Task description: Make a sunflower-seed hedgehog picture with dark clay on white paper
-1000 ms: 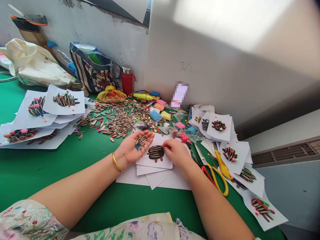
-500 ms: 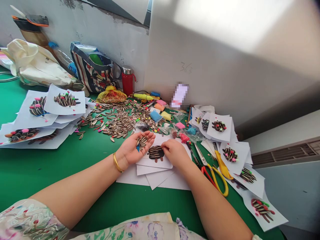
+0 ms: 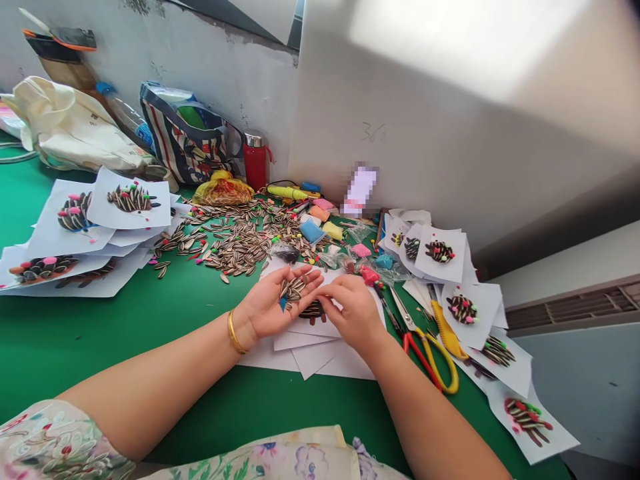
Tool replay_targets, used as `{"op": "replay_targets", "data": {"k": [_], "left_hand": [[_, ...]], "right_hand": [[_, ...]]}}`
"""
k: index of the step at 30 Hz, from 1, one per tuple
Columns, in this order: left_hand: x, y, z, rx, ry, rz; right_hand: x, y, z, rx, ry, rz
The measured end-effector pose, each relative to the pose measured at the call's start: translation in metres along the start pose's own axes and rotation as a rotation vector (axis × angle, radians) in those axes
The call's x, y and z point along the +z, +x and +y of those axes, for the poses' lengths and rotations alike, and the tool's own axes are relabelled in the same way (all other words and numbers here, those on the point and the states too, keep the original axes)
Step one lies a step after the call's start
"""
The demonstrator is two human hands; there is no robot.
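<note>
Palm up, my left hand [image 3: 277, 303] cradles several striped sunflower seeds [image 3: 293, 291] and a small blue piece [image 3: 283, 304]. My right hand [image 3: 350, 310] is closed in a pinch at the left hand's fingertips; anything between its thumb and finger is too small to make out. Below both hands lies a dark animal figure covered in seeds [image 3: 313, 311], partly hidden by them, on a stack of white paper sheets [image 3: 305, 341].
Loose seeds [image 3: 240, 243] spread behind my hands, beside coloured clay packets [image 3: 313, 231]. Yellow-handled scissors [image 3: 427, 347] lie to the right. Finished-looking seed pictures are piled left [image 3: 130, 200] and right [image 3: 463, 310]. A red bottle [image 3: 256, 163] and bags stand behind.
My left hand has shifted slightly right, over part of the figure. My right hand has moved from the figure's right edge up and left to the left hand's fingertips.
</note>
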State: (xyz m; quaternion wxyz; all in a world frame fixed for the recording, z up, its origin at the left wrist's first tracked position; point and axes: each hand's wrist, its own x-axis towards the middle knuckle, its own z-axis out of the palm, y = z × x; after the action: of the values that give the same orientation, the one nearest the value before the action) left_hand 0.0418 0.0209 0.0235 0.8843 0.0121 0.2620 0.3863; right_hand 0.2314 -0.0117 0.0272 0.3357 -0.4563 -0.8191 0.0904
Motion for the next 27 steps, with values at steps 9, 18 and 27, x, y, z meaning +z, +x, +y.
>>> {"op": "replay_targets", "data": {"k": [9, 18, 27], "left_hand": [[0.002, -0.004, -0.026, -0.132, -0.036, -0.014], [0.008, -0.009, -0.019, -0.107, 0.041, -0.045], [0.001, 0.003, 0.019, 0.169, -0.074, 0.056]], "right_hand": [[0.015, -0.003, -0.021, -0.044, 0.025, -0.098], [-0.004, -0.006, -0.015, 0.121, 0.201, 0.136], [-0.017, 0.001, 0.017, 0.395, 0.049, -0.166]]}}
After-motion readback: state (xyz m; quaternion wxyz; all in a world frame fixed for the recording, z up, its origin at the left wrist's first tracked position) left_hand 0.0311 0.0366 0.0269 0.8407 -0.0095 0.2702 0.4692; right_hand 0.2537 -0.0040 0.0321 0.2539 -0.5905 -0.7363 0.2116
